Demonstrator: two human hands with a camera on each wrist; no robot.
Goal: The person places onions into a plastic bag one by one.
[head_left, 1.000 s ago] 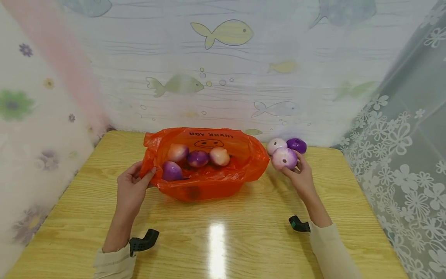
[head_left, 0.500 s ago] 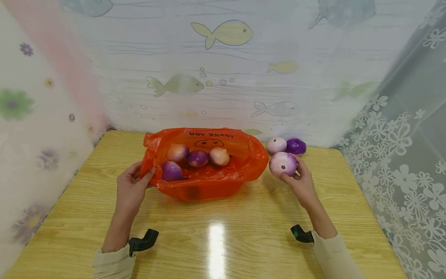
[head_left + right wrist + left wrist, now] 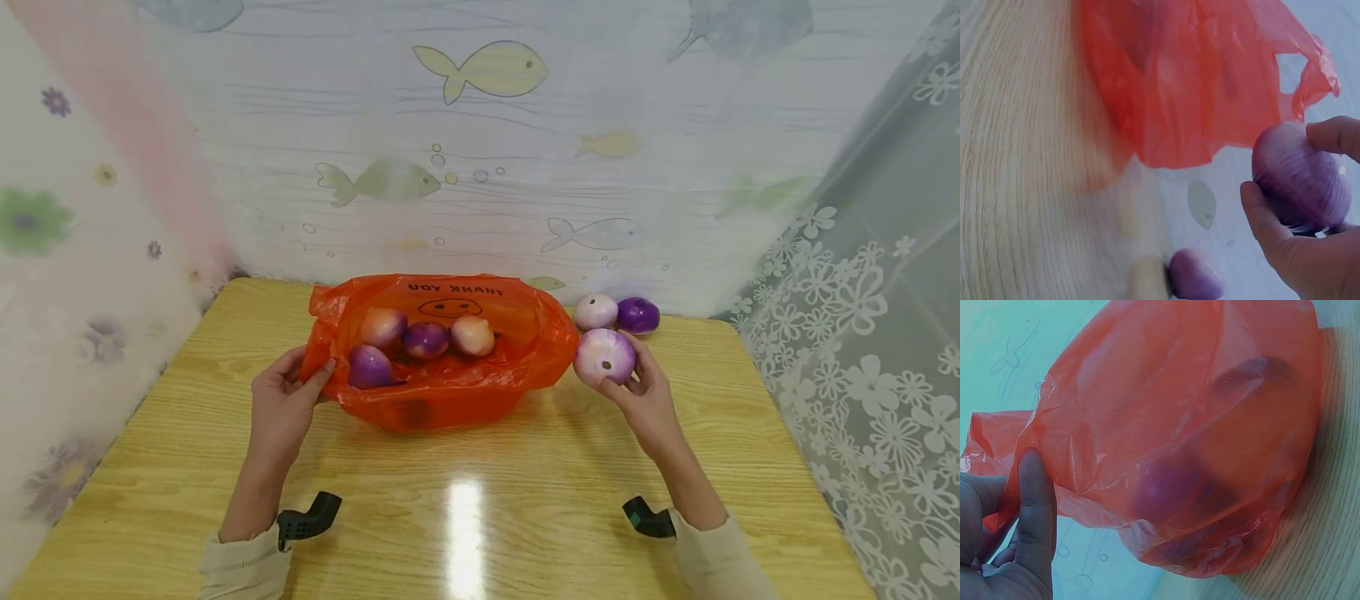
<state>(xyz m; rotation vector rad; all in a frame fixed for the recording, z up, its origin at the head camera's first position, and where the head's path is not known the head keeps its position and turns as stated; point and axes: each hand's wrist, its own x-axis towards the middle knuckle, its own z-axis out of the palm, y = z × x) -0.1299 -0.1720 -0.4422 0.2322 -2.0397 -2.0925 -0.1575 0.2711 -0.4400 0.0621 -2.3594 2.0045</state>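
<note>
A red plastic bag (image 3: 442, 408) with its mouth spread wide lies on the table, several onions (image 3: 426, 341) inside it. My left hand (image 3: 283, 404) pinches the bag's left edge between thumb and fingers; the left wrist view shows the thumb (image 3: 1036, 506) pressed on the film. At the bag's right side, my right hand (image 3: 643, 400) grips a pale purple onion (image 3: 602, 354) by its sides. In the right wrist view that onion (image 3: 1297, 172) sits between thumb and fingertips, close to the bag (image 3: 1172, 94) and its handle loop.
Behind the held onion, a whitish onion (image 3: 596, 312) and a dark purple onion (image 3: 638, 315) stand side by side near the table's back edge. A curtain with printed fish (image 3: 495, 71) hangs directly behind the wooden table (image 3: 390, 517).
My right hand has drawn the pale purple onion toward me and slightly left, away from the two onions at the back. My left hand and the bag stay in place.
</note>
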